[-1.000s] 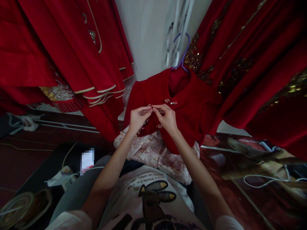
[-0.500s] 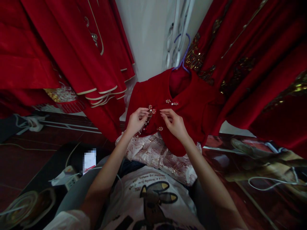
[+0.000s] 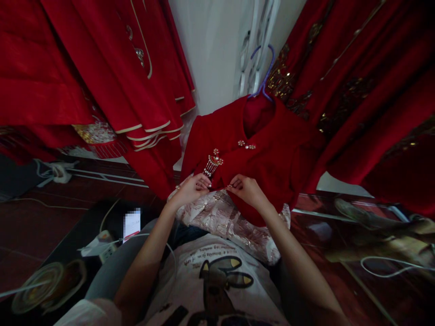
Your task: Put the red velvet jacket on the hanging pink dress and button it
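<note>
Black surface (image 3: pixel 76 235) at left: power strip (image 3: pixel 108 251), round lidded cup (image 3: pixel 38 290), lit screen (image 3: pixel 132 223)

Small lettering (image 3: pixel 217 252) on white shirt (image 3: pixel 181 280), partly legible, "favourite form of", "makers"

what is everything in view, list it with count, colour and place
jacket: 1, red, centre
hanger: 1, purple, at the jacket's neck
clasp: 1, pearly, below the neck opening
tassel trim: 1, pearly and red, on the jacket, above the left hand
shiny cloth: 1, pale pink, beneath the jacket
garments: several, red, hanging left and right
wall: 1, whitish, behind
pixelated item: 1, mostly white, lower left
power strip: 1, white, lower left
cup: 1, pale-lidded, bottom left
cords: several, white, both sides
floor items: count unclear, brownish, right, blurred
shirt: 1, white, printed, on the person
hands: 2, bare, left hand and right hand at the jacket's lower front
</note>
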Demonstrator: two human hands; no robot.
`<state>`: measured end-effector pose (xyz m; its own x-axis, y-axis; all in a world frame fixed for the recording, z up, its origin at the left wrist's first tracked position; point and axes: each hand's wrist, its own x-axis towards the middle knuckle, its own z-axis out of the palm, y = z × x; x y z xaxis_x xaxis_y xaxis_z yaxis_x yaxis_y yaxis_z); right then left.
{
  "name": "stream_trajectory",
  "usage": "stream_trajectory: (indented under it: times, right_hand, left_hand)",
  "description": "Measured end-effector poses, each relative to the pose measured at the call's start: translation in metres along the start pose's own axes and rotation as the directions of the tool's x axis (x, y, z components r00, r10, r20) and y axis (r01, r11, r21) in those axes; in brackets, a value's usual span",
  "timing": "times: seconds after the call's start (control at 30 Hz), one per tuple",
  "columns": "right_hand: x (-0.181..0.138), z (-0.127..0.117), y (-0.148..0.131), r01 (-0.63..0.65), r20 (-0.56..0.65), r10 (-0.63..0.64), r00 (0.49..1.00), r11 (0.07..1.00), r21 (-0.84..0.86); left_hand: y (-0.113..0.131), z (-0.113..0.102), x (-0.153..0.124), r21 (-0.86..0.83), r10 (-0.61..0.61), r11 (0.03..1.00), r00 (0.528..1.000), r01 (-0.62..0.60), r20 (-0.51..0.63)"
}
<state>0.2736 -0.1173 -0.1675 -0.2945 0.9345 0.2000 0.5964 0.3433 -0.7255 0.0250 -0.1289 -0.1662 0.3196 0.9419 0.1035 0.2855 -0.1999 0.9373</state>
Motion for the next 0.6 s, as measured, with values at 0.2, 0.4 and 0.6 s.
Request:
stream_trajectory:
  times: [0.2, 0.4, 0.6]
  right_hand:
    - [0.002, -0.001, 0.005, -0.062, 0.067, 0.048, 0.997, 0.973, 0.220]
    - [0.005, -0.001, 0.010, -0.037, 0.103, 0.010, 0.995, 0.963, 0.268]
    - [0.006, -0.002, 0.013, -0.021, 0.138, -0.033, 0.990, 0.927, 0.373]
  left_hand:
    - [0.001, 0.017, 0.001, -0.115, -0.057, 0.992, 0.998, 0.060, 0.030]
    - [-0.001, 0.040, 0.002, -0.160, -0.090, 0.984, 0.995, 0.083, -0.036]
    - [-0.002, 0.046, 0.004, -0.169, -0.113, 0.981, 0.987, 0.092, -0.117]
